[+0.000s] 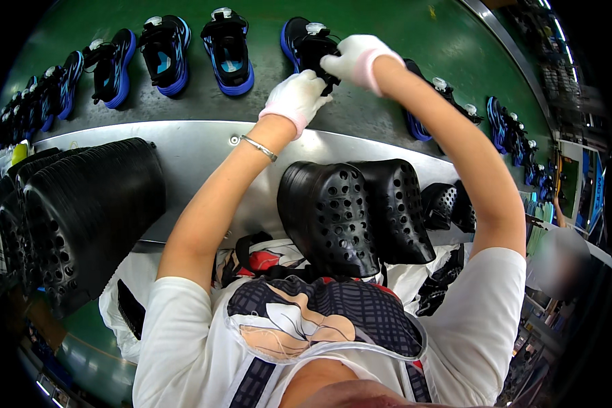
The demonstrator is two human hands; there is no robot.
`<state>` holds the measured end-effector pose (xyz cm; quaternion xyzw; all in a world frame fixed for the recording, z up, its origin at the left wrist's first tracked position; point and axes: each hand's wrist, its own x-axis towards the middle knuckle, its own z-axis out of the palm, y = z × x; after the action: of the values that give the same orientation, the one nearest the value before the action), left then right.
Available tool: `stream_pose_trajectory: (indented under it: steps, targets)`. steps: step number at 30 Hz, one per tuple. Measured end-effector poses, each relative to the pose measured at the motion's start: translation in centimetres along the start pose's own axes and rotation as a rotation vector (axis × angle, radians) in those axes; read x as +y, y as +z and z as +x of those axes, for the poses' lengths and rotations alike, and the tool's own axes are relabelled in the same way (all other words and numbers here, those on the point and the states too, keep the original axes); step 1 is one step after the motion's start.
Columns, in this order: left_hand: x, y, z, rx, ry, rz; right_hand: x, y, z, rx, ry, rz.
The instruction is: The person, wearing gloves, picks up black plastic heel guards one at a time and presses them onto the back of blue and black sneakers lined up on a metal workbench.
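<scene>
On the belt in front of me lies a black shoe [294, 42] with a blue sole and a white piece near its tongue. My left hand [297, 99], in a white glove with a pink cuff, has its fingers closed on the near end of this shoe. From the right, my right hand [355, 60], gloved the same way, pinches dark material at the shoe's opening. Both hands cover much of the shoe, so the exact part between the fingertips is hidden.
More black-and-blue shoes [229, 54] stand in a row along the green belt [251, 112]. Black perforated shoe-shaped inserts [347, 217] rest on the metal ledge [197, 146] before me. A long stack of similar inserts [95, 204] is at left. Another person [557, 262] is at far right.
</scene>
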<state>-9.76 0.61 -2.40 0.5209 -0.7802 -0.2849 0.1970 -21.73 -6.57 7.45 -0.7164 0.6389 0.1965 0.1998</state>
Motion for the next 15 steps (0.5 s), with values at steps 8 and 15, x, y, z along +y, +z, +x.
stream_pose_trajectory:
  steps: [8,15]
  targets:
    - [-0.6,-1.4,1.1,-0.309,-0.175,-0.036,-3.4,2.3,0.2,0.049,-0.098,-0.261]
    - [-0.7,-1.6,0.9,-0.309,-0.188,-0.062,-3.2,4.7,2.7,0.059,-0.141,-0.409]
